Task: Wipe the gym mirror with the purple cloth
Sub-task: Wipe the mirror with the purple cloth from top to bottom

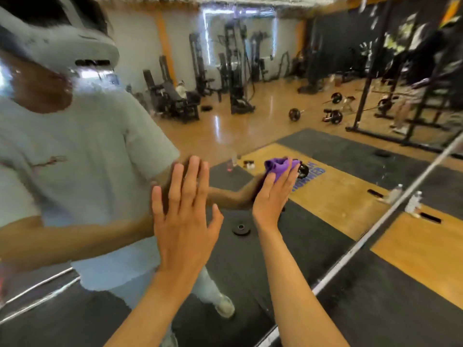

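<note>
The gym mirror fills nearly the whole view and reflects me and the gym behind. My left hand lies flat against the glass with its fingers spread and straight. Just to its right, my right hand presses the bunched purple cloth against the mirror with straight fingers. The cloth sticks out above and to the left of the fingertips. Most of the cloth is hidden under the palm.
The mirror's metal bottom edge runs diagonally from lower middle to upper right. A plastic bottle stands on the floor beside it. Black and yellow floor mats lie at the right. Weight machines and barbells appear only as reflections.
</note>
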`<state>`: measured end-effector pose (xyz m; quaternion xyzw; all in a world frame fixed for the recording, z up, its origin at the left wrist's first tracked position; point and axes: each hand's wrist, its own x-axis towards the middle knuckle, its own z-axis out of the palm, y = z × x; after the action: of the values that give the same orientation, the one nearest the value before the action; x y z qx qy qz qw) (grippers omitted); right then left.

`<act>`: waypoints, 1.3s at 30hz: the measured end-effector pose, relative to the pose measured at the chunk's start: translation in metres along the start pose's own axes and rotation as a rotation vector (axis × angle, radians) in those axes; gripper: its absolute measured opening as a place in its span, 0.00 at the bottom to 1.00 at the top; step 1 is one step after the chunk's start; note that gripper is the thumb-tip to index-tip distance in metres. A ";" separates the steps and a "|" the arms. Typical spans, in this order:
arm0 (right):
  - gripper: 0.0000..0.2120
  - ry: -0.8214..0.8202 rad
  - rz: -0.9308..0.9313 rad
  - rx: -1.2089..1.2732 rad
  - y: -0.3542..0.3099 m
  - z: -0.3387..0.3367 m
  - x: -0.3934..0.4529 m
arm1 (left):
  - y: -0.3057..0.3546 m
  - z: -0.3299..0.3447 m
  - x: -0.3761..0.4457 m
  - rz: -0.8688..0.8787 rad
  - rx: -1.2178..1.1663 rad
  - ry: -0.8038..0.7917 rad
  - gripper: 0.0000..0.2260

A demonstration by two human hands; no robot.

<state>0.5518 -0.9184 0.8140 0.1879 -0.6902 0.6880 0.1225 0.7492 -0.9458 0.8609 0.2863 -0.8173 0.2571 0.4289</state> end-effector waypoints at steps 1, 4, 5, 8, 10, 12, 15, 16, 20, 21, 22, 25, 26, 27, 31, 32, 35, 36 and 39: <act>0.36 0.006 0.031 0.010 0.015 -0.004 0.007 | 0.003 0.007 -0.005 -0.003 0.023 -0.013 0.35; 0.31 0.028 0.201 0.040 0.060 -0.020 0.042 | 0.005 0.019 -0.016 0.020 0.089 -0.032 0.39; 0.29 0.030 0.270 0.054 0.076 -0.026 0.057 | 0.004 0.022 -0.018 0.028 0.100 -0.039 0.41; 0.26 0.066 0.450 0.123 0.108 -0.040 0.091 | 0.004 0.026 -0.018 0.023 0.134 -0.069 0.49; 0.26 0.113 0.505 0.150 0.108 -0.043 0.096 | 0.004 0.028 -0.018 0.010 0.163 -0.069 0.51; 0.26 0.115 0.529 0.142 0.092 -0.040 0.089 | 0.005 0.030 -0.018 0.019 0.198 -0.068 0.49; 0.26 0.095 0.473 0.148 0.057 -0.025 0.049 | 0.004 0.030 -0.019 0.026 0.227 -0.091 0.48; 0.27 0.076 0.406 0.134 0.043 -0.016 0.027 | 0.005 0.030 -0.019 0.029 0.236 -0.095 0.48; 0.30 -0.019 0.134 0.094 0.001 0.014 -0.051 | 0.006 0.027 -0.018 0.038 0.241 -0.116 0.50; 0.29 -0.032 0.104 0.096 -0.003 0.018 -0.059 | 0.007 0.027 -0.017 0.035 0.231 -0.121 0.52; 0.29 -0.039 0.094 0.098 -0.006 0.021 -0.064 | 0.006 0.026 -0.017 0.033 0.230 -0.127 0.53; 0.30 -0.079 0.029 0.071 -0.018 0.025 -0.081 | 0.004 0.023 -0.016 0.050 0.236 -0.147 0.52; 0.30 -0.100 -0.017 0.055 -0.021 0.025 -0.090 | 0.003 0.020 -0.017 0.059 0.218 -0.152 0.50; 0.31 -0.123 -0.057 0.044 -0.024 0.026 -0.099 | 0.001 0.018 -0.017 0.063 0.200 -0.154 0.48; 0.30 -0.189 -0.095 0.037 -0.016 0.021 -0.106 | -0.002 0.009 -0.019 0.059 0.176 -0.147 0.49; 0.30 -0.185 -0.117 0.033 -0.012 0.019 -0.100 | -0.001 0.008 -0.019 0.044 0.167 -0.155 0.53; 0.29 -0.100 -0.117 0.031 0.005 0.014 -0.070 | 0.007 0.008 -0.019 0.007 0.135 -0.190 0.60; 0.29 -0.066 -0.074 0.042 0.009 0.011 -0.058 | 0.011 0.009 -0.021 0.000 0.127 -0.189 0.61; 0.28 0.037 0.049 0.074 0.020 0.003 -0.014 | 0.027 0.018 -0.031 0.038 0.122 -0.203 0.62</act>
<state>0.5555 -0.9203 0.7898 0.1626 -0.6663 0.7191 0.1114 0.7348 -0.9315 0.8208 0.3209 -0.8447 0.2841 0.3206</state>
